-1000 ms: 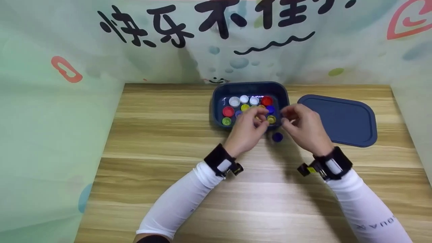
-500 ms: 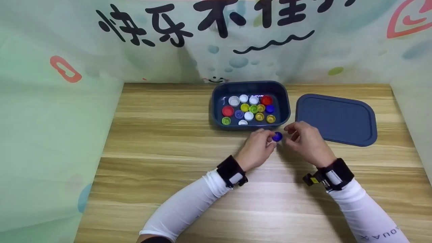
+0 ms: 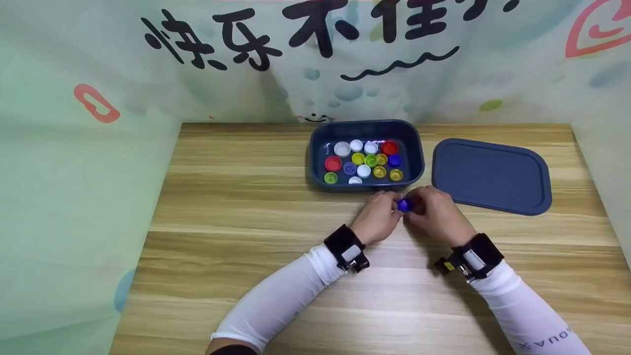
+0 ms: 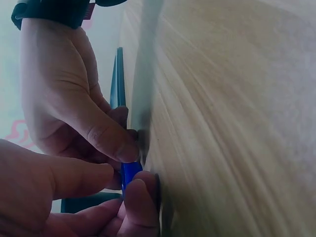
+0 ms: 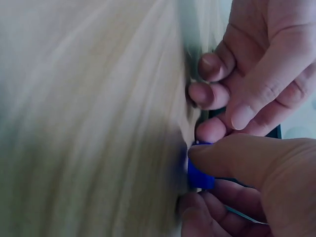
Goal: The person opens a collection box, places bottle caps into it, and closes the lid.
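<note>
A blue bottle cap (image 3: 404, 205) is between my two hands, just in front of the box. My left hand (image 3: 378, 214) pinches its left side with thumb and fingertips. From the other side my right hand (image 3: 438, 214) has thumb and fingers on the cap. In the left wrist view the cap (image 4: 131, 172) shows as a narrow blue band among the fingertips. The right wrist view has the right thumb lying over the cap (image 5: 200, 175), low over the table, with the left fingers close by.
A dark blue box (image 3: 315, 133) stands against the back wall, holding several caps in white, red, yellow, green and blue, such as a red cap (image 3: 333, 163). Its flat lid (image 3: 493, 175) lies on the wooden table (image 3: 236, 207) to the right.
My left hand has come from over the box down to the blue cap on the table in front. My right hand has moved in from the right and reached the cap too.
</note>
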{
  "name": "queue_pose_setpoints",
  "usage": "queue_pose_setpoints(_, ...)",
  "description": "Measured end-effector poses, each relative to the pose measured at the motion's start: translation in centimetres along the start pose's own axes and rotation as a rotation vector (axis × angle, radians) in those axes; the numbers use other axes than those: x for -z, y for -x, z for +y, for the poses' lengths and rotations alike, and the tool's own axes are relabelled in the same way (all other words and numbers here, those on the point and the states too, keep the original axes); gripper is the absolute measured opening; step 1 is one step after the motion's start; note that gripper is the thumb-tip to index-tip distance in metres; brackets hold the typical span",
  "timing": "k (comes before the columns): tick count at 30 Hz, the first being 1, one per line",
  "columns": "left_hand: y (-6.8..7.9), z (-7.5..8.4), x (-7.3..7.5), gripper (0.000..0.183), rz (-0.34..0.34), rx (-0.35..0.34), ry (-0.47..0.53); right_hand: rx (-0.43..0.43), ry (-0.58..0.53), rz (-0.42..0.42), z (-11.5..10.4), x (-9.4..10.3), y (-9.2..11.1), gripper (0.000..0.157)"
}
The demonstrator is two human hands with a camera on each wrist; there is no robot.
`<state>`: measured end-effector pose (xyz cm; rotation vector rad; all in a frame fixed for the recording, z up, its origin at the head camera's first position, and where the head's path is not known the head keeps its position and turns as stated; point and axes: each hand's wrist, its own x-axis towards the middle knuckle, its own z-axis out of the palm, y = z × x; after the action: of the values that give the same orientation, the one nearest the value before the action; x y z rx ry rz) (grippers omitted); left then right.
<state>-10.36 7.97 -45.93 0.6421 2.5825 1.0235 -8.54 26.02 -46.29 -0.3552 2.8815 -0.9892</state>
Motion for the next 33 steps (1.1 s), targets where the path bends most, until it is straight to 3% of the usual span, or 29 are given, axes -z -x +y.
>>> queue_pose_setpoints(10, 0.9, 0.2, 0.4, 0.028, -0.001, 0.053, 0.159, 0.008, -0.047, 0.058, -1.1, 0.2, 1.1, 0.03)
queue_pose_setpoints(17, 1.9, 1.2, 1.5, 0.028, 0.014, 0.028, 0.321, 0.061, -0.056, 0.141, -2.5, 1.3, 1.9, 0.033)
queue_pose_setpoints(25, 2.7, 1.4, 3.1, 0.026, 0.151, -0.044, 0.317, 0.098, -0.113, 0.182, -4.8, 2.1, 1.5, 0.033)
queue_pose_setpoints(33, 2.8, 0.9, 5.6, 0.029, 0.256, -0.025, 0.409, 0.113, -0.151, 0.195, -7.5, 2.3, -0.7, 0.035)
